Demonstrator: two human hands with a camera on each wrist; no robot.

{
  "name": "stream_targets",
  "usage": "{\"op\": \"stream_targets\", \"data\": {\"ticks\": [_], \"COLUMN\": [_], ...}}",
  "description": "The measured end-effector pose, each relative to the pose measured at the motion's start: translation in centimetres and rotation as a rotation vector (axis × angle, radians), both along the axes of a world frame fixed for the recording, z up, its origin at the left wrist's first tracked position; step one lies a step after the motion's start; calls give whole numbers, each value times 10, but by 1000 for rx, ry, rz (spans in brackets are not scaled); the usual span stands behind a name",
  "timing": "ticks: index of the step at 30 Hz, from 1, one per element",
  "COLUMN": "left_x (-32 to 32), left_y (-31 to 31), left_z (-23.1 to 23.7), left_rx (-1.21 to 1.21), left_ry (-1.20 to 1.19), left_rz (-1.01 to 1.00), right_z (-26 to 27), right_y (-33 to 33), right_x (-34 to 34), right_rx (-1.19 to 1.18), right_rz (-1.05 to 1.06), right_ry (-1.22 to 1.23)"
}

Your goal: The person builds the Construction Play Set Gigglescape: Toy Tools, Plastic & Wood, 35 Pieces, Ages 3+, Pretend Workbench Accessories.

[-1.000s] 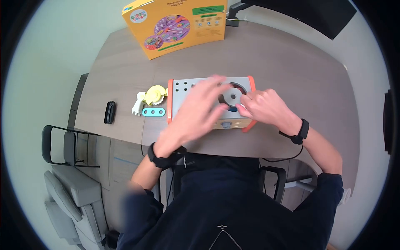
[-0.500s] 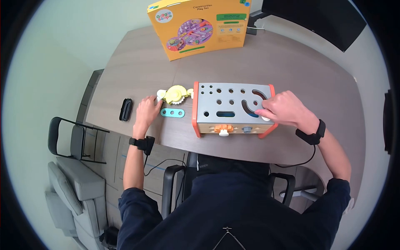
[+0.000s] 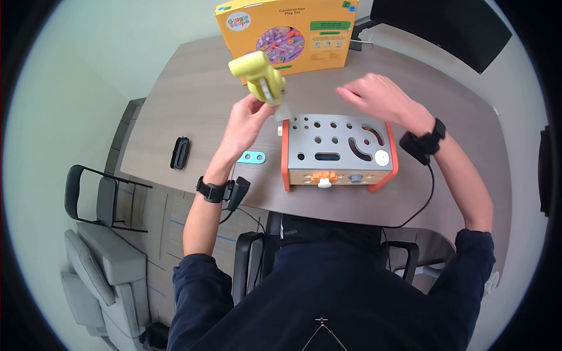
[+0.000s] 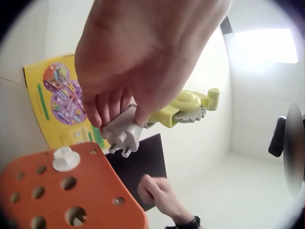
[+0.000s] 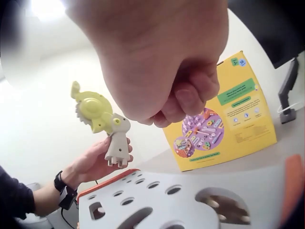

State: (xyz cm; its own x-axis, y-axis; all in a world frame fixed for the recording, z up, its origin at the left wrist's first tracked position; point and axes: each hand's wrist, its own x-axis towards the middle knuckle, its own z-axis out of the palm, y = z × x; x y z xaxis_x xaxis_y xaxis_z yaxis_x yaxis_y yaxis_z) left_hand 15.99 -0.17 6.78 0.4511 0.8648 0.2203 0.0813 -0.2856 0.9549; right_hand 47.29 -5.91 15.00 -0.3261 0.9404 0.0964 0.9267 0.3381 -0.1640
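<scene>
My left hand (image 3: 242, 127) pinches the white pronged end (image 4: 125, 130) of a yellow-green toy circular saw (image 3: 261, 77), holding it up above the left end of a toy workbench (image 3: 342, 151). Beyond that end, the saw's grey toothed disc (image 4: 190, 116) shows in the left wrist view. My right hand (image 3: 381, 100) is raised over the bench's far right side, fingers curled in, with nothing visible in them. The bench has a grey holed and slotted top and orange ends. A white round knob (image 3: 381, 157) sits at its near right corner, another white knob (image 4: 66, 159) on its left end.
On the table left of the bench lie a teal three-hole strip (image 3: 253, 157) and a black case (image 3: 180, 153). An orange piece with a white knob (image 3: 324, 181) and a grey knob (image 3: 355, 178) are on the bench front. A yellow box (image 3: 316, 41) and monitor (image 3: 442, 29) stand behind.
My left hand went to the saw on the table, gripped it and lifted it up and right toward the bench. My right hand left the bench's right corner and rose away from it.
</scene>
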Motion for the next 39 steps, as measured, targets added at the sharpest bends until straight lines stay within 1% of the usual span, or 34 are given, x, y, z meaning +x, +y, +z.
{"op": "stream_targets", "data": {"ticks": [2,5,6,7,9,11,12,14,17,18,21,24,27,30,33,36,39], "left_x": [10,18,19,20,19,19,19,19,19,19,17,18,17,18,18,19,18], "left_y": [-10,-22,-24,-24,-21,-24,-25,-26,-26,-25,-22,-25,-22,-23,-15,-18,-18], "left_z": [9,19,20,18,12,18,20,17,15,15,11,13,5,7,-12,-14,-12], "left_rx": [51,148,131,152,195,146,121,167,195,199,199,220,234,179,267,298,273], "left_ry": [30,122,180,188,205,231,245,232,244,250,280,298,270,296,237,232,237], "left_rz": [-16,-38,-13,-20,-31,-54,-65,-78,-92,-96,-102,-95,-95,-87,-48,-45,-54], "right_z": [5,-1,1,2,1,-5,-9,-14,-14,-15,-9,-15,-9,-13,-20,-13,-10], "right_y": [18,53,62,69,80,88,89,85,84,83,75,83,78,84,88,81,78], "right_x": [-16,-32,-38,-45,-61,-76,-83,-98,-107,-108,-114,-115,-117,-118,-122,-121,-123], "right_rx": [-19,-25,-57,-88,-137,-173,-219,-311,-549,-597,-599,-626,-537,-574,-568,-583,-523], "right_rz": [-30,-25,-30,-34,-38,-40,-46,-56,-73,-46,-85,-55,-21,-42,-75,-73,-63], "right_ry": [100,321,383,447,548,624,694,833,807,802,715,685,549,492,431,394,384]}}
